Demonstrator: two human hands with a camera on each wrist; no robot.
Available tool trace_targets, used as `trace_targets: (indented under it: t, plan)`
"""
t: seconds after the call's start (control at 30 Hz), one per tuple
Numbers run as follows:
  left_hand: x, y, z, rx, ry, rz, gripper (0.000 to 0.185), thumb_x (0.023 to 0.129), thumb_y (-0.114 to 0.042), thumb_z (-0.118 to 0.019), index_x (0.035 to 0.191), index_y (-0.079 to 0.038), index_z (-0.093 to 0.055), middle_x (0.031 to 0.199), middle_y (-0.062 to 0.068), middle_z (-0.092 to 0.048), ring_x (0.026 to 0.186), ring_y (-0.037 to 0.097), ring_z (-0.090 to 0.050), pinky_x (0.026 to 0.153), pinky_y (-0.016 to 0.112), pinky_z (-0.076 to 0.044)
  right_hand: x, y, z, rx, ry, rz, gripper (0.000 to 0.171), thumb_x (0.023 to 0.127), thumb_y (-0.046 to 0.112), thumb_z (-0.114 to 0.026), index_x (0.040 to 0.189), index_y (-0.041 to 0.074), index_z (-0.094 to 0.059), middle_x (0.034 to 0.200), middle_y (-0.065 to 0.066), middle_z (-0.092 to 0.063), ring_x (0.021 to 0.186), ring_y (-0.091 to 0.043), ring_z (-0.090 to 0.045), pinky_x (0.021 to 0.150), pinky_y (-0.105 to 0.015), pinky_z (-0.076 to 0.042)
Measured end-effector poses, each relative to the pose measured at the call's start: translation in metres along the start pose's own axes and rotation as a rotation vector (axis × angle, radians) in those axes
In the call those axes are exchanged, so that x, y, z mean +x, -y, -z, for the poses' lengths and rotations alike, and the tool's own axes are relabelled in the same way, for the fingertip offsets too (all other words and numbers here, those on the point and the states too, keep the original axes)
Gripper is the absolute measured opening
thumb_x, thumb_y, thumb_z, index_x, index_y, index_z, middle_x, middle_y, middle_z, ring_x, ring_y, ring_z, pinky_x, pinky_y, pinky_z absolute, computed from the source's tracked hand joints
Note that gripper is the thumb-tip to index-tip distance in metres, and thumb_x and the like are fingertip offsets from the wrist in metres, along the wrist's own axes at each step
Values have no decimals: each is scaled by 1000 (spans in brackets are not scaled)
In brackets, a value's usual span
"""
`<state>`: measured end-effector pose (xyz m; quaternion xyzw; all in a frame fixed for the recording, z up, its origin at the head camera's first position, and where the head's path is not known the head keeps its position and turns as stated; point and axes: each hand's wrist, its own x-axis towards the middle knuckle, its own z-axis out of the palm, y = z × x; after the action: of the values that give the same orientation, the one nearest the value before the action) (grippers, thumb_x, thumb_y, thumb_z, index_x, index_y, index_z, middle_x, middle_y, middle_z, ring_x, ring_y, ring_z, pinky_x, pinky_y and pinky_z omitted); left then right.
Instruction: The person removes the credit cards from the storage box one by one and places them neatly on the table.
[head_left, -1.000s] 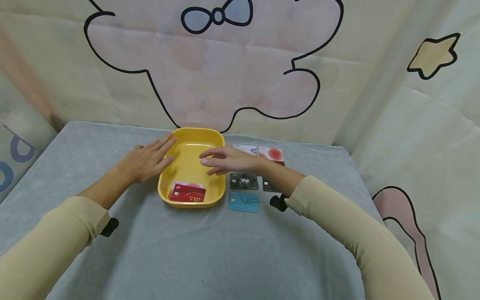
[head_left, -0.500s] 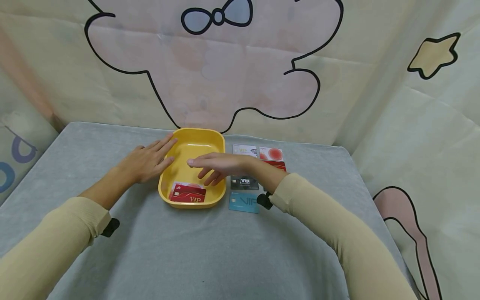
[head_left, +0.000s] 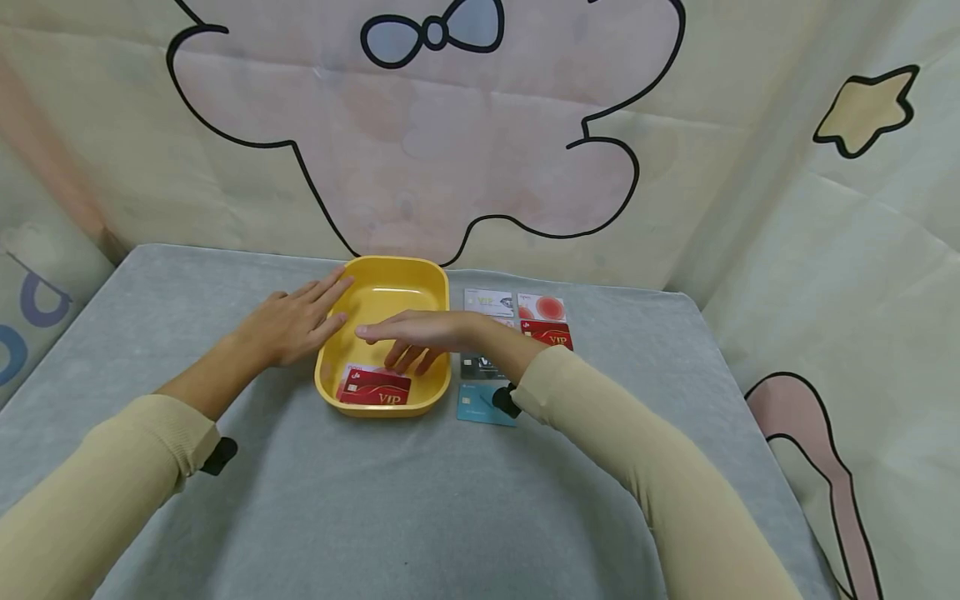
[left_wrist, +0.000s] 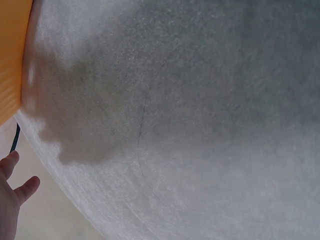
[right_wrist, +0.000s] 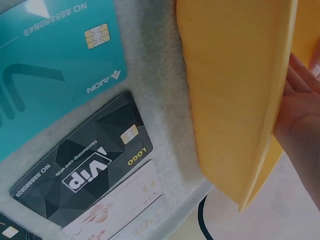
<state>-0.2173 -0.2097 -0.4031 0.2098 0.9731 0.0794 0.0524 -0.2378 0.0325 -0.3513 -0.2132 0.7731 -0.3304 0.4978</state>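
Two hands at yellow tray on desk: left hand flat against rim, steadying; right hand relaxed, empty, above red VIP card. Best lowered fingertips-first, pinching card's edge.

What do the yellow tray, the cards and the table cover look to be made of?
Yellow tray: likely moulded plastic, smooth with a faint sheen and rounded corners.
Teal card and black card: probably glossy plastic, with printed numbers and metallic chips.
Table cover: seemingly grey felt-like fabric, matte and fuzzy up close.
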Motion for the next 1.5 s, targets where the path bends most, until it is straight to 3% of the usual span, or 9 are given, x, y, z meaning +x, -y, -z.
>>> trace_targets:
  t: [0.57, 0.9, 1.17, 1.3, 1.5]
  plan:
    - [-1, 0, 0, -4, -2, -1, 68, 105, -44, -35, 161, -11, -13, 167, 10, -5, 144, 45, -29, 104, 72, -30, 11, 5, -5, -132, -11, -39, 68, 99, 58, -43, 147, 10, -44, 121, -10, -66, 110, -23, -65, 95, -36, -53]
    - [-1, 2, -1, -1, -14, -15, 67, 106, -46, -32, 161, -12, -13, 167, 10, -6, 143, 44, -30, 103, 72, -32, 14, 5, -7, -149, -10, -17, 67, 98, 59, -42, 151, 16, -42, 120, -7, -64, 110, -22, -63, 93, -34, -53]
    - [-1, 2, -1, 1, -16, -17, 67, 106, -46, -31, 161, -11, -13, 167, 9, -5, 143, 45, -31, 103, 72, -32, 15, 6, -7, -160, -8, -3, 66, 100, 57, -41, 149, 14, -44, 118, -8, -65, 107, -22, -63, 91, -34, -54]
    - [-1, 2, -1, 3, -23, -18, 67, 106, -45, -32, 160, -11, -14, 167, 9, -6, 143, 44, -32, 102, 71, -33, 16, 6, -6, -176, -5, 41, 59, 100, 51, -46, 140, 9, -52, 113, -9, -68, 102, -22, -64, 89, -34, -55]
    - [-2, 2, -1, -1, -28, -22, 66, 106, -45, -30, 160, -11, -15, 167, 9, -6, 143, 43, -33, 101, 70, -34, 16, 7, -5, -251, 7, 113, 31, 99, 31, -61, 118, 9, -71, 97, -6, -69, 86, -20, -61, 77, -28, -55]
